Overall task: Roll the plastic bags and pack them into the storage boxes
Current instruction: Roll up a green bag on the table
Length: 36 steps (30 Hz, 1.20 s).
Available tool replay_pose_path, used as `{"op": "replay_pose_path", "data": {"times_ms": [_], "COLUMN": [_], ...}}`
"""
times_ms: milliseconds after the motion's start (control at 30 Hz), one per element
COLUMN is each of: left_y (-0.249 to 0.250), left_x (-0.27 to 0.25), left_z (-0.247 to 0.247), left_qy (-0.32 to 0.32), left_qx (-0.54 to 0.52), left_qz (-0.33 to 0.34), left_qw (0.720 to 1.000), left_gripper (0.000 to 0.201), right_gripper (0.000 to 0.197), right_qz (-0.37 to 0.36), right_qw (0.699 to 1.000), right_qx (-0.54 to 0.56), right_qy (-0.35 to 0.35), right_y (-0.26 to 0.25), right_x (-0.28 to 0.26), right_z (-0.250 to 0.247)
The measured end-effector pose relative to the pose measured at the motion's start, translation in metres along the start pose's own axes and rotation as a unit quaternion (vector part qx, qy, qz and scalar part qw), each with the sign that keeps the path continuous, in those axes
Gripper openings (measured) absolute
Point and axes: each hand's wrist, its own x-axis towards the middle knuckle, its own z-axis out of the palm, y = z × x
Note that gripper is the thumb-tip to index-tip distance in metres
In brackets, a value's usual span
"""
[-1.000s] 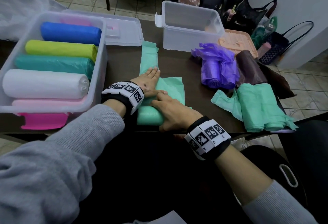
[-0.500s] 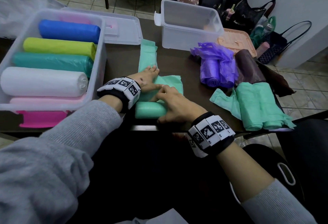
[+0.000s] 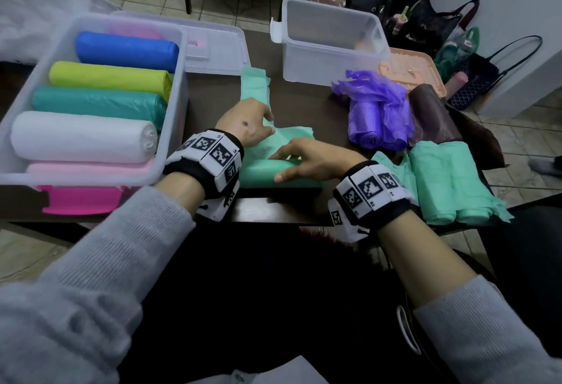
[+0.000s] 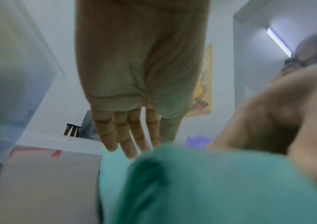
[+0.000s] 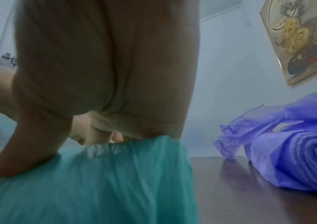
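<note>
Green roll (image 3: 261,172) near table edge (image 3: 273,216), apparently under both hands.

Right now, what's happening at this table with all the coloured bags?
A person is rolling a mint green bag on the dark table. The left hand lies flat on the unrolled part, fingers straight, while the right hand rests over the rolled part near the table edge. The storage box on the left already holds several rolls; the second box looks empty. Purple bags and more green rolls lie to the right.
</note>
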Motion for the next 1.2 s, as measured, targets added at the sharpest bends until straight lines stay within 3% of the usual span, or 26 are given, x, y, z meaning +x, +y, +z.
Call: {"op": "replay_pose_path", "data": {"times_ms": [67, 167, 333, 467, 567, 633, 733, 867, 967, 1033, 1133, 1200], "left_y": [0.006, 0.011, 0.008, 0.003, -0.001, 0.000, 0.002, 0.002, -0.005, -0.007, -0.007, -0.008], "left_x": [-0.011, -0.026, -0.039, -0.040, -0.036, -0.034, -0.034, -0.034, -0.038, -0.042, -0.044, -0.044], "left_z": [-0.003, -0.004, -0.006, -0.001, 0.003, 0.001, 0.001, 0.011, 0.018, 0.015, 0.010, 0.007], "left_qy": [0.019, -0.020, -0.067, -0.137, -0.158, -0.166, -0.174, -0.157, -0.141, -0.091, -0.041, -0.039], "left_qx": [-0.041, -0.039, -0.006, 0.053, 0.059, 0.062, 0.056, 0.051, 0.092, 0.086, 0.076, 0.062], "left_qz": [-0.009, -0.030, -0.018, -0.014, -0.005, -0.003, -0.007, -0.012, -0.006, 0.023, 0.052, 0.034], "left_qw": [0.999, 0.999, 0.998, 0.989, 0.986, 0.984, 0.983, 0.986, 0.986, 0.992, 0.995, 0.997], "left_gripper": [0.019, 0.014, 0.025, 0.047, 0.053, 0.052, 0.043, 0.038, 0.075, 0.087, 0.064, 0.051], "right_gripper": [0.048, 0.046, 0.033, 0.030, 0.024, 0.035, 0.067, 0.065, 0.064, 0.062, 0.054, 0.051], "right_qz": [0.001, 0.018, 0.032, 0.001, 0.008, 0.011, 0.006, 0.022, 0.030, 0.045, 0.064, 0.079], "right_qw": [1.000, 1.000, 0.998, 0.986, 0.979, 0.981, 0.982, 0.976, 0.985, 0.990, 0.993, 0.993], "right_qx": [-0.019, -0.013, 0.030, -0.048, -0.083, -0.089, -0.116, -0.125, -0.080, -0.069, -0.053, -0.042], "right_qy": [-0.018, -0.010, 0.047, 0.158, 0.186, 0.175, 0.148, 0.176, 0.150, 0.117, 0.079, 0.072], "right_y": [0.001, 0.002, 0.006, 0.002, -0.002, -0.001, 0.001, 0.004, 0.002, -0.002, -0.005, -0.005], "right_x": [0.004, 0.009, 0.016, 0.015, 0.012, 0.005, -0.005, -0.007, -0.009, -0.012, -0.012, -0.009], "right_z": [-0.006, -0.013, -0.011, -0.004, 0.006, 0.013, 0.023, 0.036, 0.030, 0.021, 0.009, 0.006]}}
